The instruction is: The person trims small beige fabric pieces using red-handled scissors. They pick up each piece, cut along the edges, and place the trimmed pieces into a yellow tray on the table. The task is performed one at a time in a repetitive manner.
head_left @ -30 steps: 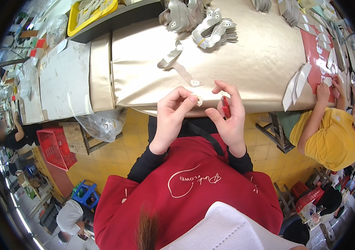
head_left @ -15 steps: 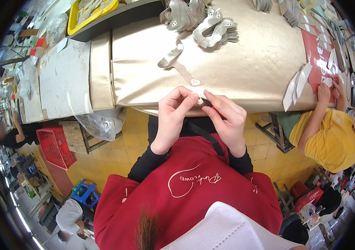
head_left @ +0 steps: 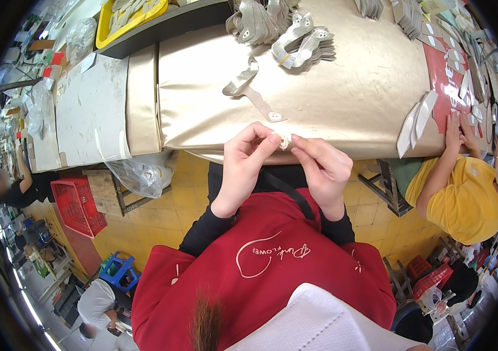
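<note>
Just over the table's near edge, my left hand (head_left: 246, 157) pinches a small cream-white piece (head_left: 284, 141) between thumb and forefinger. My right hand (head_left: 324, 169) is closed too, its thumb and fingertips meeting at the piece's right side. The piece is too small to name. Right beyond my fingers lies a shoe strap part, with a curled silvery band (head_left: 242, 81) and a flat beige strip (head_left: 263, 105) that ends in a tab with small holes. No dark or red tool shows at my right fingers; its palm is hidden.
Bundled silvery strap parts (head_left: 310, 45) and another stack (head_left: 260, 23) stand farther back on the gold-covered table (head_left: 366, 88). A yellow tray (head_left: 104, 35) is at the far left. White pieces (head_left: 417, 123) lie at right, near a person in yellow (head_left: 465, 199). A red crate (head_left: 78, 205) stands on the floor.
The dark and red tool at my right fingers is out of sight. My right hand has shifted slightly right, its fingertips now pinched at the small piece. The person in yellow has moved their hands.
</note>
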The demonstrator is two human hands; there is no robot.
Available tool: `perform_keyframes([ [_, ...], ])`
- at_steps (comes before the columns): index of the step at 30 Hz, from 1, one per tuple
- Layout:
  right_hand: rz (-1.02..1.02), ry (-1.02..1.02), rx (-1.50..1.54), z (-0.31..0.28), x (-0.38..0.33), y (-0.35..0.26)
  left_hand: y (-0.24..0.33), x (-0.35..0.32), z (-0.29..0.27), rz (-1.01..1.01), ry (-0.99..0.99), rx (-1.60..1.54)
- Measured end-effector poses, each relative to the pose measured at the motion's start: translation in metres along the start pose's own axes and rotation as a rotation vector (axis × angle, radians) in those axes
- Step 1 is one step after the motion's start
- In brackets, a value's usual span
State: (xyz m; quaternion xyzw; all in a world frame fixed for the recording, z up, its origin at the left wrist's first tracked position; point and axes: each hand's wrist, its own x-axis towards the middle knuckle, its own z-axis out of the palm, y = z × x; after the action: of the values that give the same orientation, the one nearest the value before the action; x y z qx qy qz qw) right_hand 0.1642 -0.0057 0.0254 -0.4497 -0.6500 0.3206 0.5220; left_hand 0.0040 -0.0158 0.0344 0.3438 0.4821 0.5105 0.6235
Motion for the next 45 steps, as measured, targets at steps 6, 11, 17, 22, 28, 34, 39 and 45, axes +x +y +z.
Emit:
perform_keyframes([
  [6, 0.104, -0.095, -0.032, -0.009, 0.005, -0.007, -0.003, 0.003, -0.004, 0.115, 0.008, 0.191],
  [11, 0.055, -0.165, -0.089, -0.009, 0.005, -0.003, -0.005, 0.004, -0.006, 0.139, -0.013, 0.279],
  [17, -0.018, -0.204, -0.216, -0.011, 0.004, 0.003, 0.003, 0.005, -0.010, 0.177, -0.071, 0.417],
  [22, -0.094, -0.012, -0.310, 0.001, -0.004, 0.005, 0.002, 0.007, -0.004, 0.108, -0.064, 0.268],
  [28, 0.039, 0.345, -0.213, 0.016, -0.008, 0.019, 0.002, 0.010, 0.007, 0.012, -0.118, 0.059],
  [34, 0.428, 0.429, 0.127, -0.034, 0.011, 0.036, -0.002, 0.001, 0.004, 0.048, -0.041, -0.020],
  [39, 0.383, -0.129, 0.244, -0.035, 0.000, 0.012, -0.009, 0.005, -0.002, 0.027, -0.026, 0.088],
  [45, 0.210, -0.302, 0.076, -0.023, 0.010, -0.001, -0.005, 0.008, -0.003, 0.155, -0.053, 0.330],
])
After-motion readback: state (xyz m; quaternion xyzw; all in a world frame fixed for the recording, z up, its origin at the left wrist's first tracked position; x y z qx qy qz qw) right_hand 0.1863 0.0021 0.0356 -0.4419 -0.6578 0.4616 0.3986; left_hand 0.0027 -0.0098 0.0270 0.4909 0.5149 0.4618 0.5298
